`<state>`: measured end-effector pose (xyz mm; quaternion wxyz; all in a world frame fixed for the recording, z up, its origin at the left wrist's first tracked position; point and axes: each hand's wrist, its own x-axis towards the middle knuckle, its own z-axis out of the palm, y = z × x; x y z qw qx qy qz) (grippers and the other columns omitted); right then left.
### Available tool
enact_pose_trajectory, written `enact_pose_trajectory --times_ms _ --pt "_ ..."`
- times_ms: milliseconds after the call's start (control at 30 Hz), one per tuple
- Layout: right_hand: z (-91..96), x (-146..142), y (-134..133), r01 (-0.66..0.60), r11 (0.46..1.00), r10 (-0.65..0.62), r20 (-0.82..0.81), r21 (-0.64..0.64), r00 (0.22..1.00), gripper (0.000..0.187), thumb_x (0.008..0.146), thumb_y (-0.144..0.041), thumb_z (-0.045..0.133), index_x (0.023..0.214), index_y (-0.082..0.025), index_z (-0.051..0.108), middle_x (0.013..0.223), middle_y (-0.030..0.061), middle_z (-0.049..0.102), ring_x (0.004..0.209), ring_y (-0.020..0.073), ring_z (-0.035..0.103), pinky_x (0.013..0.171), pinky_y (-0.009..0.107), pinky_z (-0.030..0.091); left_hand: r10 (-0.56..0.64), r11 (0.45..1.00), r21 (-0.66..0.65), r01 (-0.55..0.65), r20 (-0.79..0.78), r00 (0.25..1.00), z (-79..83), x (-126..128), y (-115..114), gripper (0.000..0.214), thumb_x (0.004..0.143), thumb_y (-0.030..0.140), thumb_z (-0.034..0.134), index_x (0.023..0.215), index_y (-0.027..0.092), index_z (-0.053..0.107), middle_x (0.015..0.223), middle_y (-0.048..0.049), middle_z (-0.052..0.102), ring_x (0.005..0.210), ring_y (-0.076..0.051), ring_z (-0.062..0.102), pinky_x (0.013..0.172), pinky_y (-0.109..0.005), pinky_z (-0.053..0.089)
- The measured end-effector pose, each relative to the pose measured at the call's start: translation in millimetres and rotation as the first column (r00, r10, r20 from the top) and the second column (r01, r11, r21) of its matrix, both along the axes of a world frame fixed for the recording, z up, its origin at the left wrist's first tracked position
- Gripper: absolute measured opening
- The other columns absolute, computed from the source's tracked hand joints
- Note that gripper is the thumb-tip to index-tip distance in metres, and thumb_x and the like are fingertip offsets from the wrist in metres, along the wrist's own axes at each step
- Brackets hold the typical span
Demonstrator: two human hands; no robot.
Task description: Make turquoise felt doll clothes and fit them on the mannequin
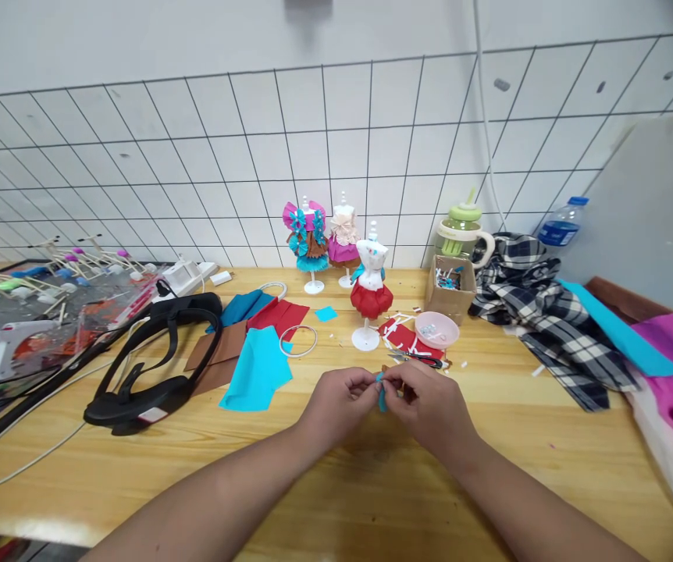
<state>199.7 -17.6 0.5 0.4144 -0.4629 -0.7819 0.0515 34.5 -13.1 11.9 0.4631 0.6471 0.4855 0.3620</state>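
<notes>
My left hand (336,406) and my right hand (430,410) meet over the middle of the wooden table (336,484). Both pinch a small teal piece of fabric (381,394) between their fingertips. Just beyond them lie scissors (415,357) on red scraps (400,336). A small mannequin in a white top and red skirt (370,285) stands behind. Two more dressed mannequins, one teal and brown (307,238), one pink (343,234), stand by the tiled wall.
Teal (258,371), brown (219,355) and red (281,316) fabric sheets and a ring (297,341) lie left. A black headset (154,363) sits further left. A pink bowl (436,329), cardboard box (450,289), green cup (464,230), plaid cloth (541,304) and bottle (562,222) are right.
</notes>
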Motion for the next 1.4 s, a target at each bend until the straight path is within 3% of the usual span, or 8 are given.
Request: enact_pose_trajectory --times_ms 333,533,700,900,1067,1200,1400 --pt "8.3 -3.3 -1.3 0.047 0.988 -0.067 -0.135 -0.146 0.989 0.008 0.081 -0.021 0.060 0.076 -0.021 0.067 0.068 -0.0021 0.064 0.062 0.0121 0.058 0.056 0.023 0.040 0.055 0.991 -0.133 -0.032 0.171 0.984 0.4 2.5 -1.6 0.033 0.076 0.047 0.066 0.082 0.015 0.074 0.074 -0.0038 0.071 0.066 -0.015 0.060 0.060 -0.024 0.049" --pt "10.2 -4.4 -4.6 0.047 0.991 -0.065 -0.141 -0.125 0.988 0.009 0.081 -0.020 0.061 0.079 -0.022 0.068 0.069 -0.0026 0.065 0.064 0.0111 0.059 0.057 0.023 0.041 0.100 0.984 -0.161 -0.075 0.159 0.982 2.9 3.3 -1.3 0.033 0.072 0.046 0.070 0.078 0.014 0.072 0.073 -0.0047 0.071 0.065 -0.015 0.062 0.064 -0.026 0.050" --pt "10.5 -3.5 -4.6 0.010 0.996 -0.021 -0.132 -0.086 0.991 0.010 0.084 -0.022 0.061 0.082 -0.022 0.070 0.070 -0.0014 0.068 0.063 0.0122 0.061 0.058 0.023 0.042 0.115 0.989 -0.104 -0.103 0.123 0.986 6.1 2.2 -0.2 0.026 0.071 0.041 0.068 0.070 0.015 0.070 0.066 -0.0029 0.069 0.063 -0.015 0.061 0.061 -0.025 0.050" --pt "7.5 -3.9 -6.4 -0.019 1.000 0.018 -0.073 -0.008 0.997 0.014 0.088 -0.025 0.059 0.090 -0.023 0.073 0.080 0.0009 0.072 0.074 0.0143 0.066 0.068 0.024 0.046 0.153 0.986 -0.074 -0.147 0.084 0.985 5.5 -1.8 4.2 0.018 0.071 0.033 0.067 0.074 0.016 0.074 0.069 -0.0030 0.071 0.067 -0.017 0.063 0.062 -0.025 0.051" --pt "6.6 -2.6 -5.9 -0.016 1.000 0.015 -0.037 -0.003 0.999 0.015 0.089 -0.024 0.059 0.094 -0.023 0.073 0.085 0.0008 0.073 0.077 0.0144 0.066 0.071 0.024 0.046 0.109 0.980 -0.180 -0.087 0.119 0.987 4.9 -3.8 5.8 0.020 0.075 0.032 0.064 0.079 0.017 0.077 0.070 -0.0017 0.071 0.065 -0.014 0.062 0.065 -0.024 0.051" --pt "6.7 1.7 -1.8 0.004 0.999 -0.007 -0.043 -0.053 0.999 0.014 0.089 -0.025 0.059 0.093 -0.023 0.073 0.083 0.0004 0.072 0.076 0.0143 0.065 0.069 0.025 0.046 0.041 0.964 -0.264 0.012 0.193 0.980 4.8 -4.8 5.4 0.025 0.079 0.038 0.065 0.087 0.019 0.078 0.080 -0.0037 0.075 0.076 -0.016 0.066 0.068 -0.023 0.052" --pt "5.9 6.1 3.3 -0.008 0.995 -0.002 -0.100 -0.100 0.995 0.013 0.087 -0.025 0.060 0.090 -0.023 0.073 0.079 -0.0003 0.071 0.074 0.0143 0.064 0.065 0.025 0.044 0.008 0.935 -0.346 0.079 0.243 0.970 2.3 -7.3 7.3 0.030 0.079 0.044 0.067 0.093 0.020 0.077 0.082 -0.0044 0.075 0.076 -0.017 0.069 0.063 -0.021 0.051"
